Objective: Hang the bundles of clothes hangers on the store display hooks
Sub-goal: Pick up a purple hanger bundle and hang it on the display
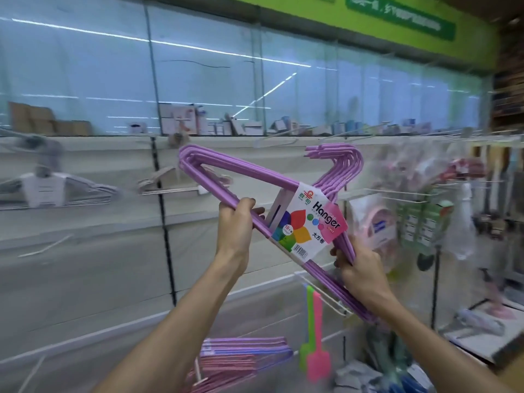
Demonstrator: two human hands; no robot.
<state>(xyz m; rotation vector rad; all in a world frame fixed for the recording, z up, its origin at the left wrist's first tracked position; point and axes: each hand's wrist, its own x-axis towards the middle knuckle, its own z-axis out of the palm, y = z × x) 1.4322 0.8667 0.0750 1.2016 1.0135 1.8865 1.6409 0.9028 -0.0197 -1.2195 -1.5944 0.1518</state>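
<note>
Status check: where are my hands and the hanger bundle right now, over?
Left hand and right hand both grip the purple hanger bundle. Bundle tilted, off any hook. White display hook juts out just below it.

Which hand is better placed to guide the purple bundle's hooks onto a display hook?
Probably the right hand. It grips the purple hanger bundle on the side of the hooked ends, which point up toward the empty display hook. The left hand grips the far bar and can only steady.

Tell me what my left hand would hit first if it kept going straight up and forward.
Probably nothing at first: above the left hand, which grips the purple hanger bundle, lies bare wall panel; depth is unclear.
</note>
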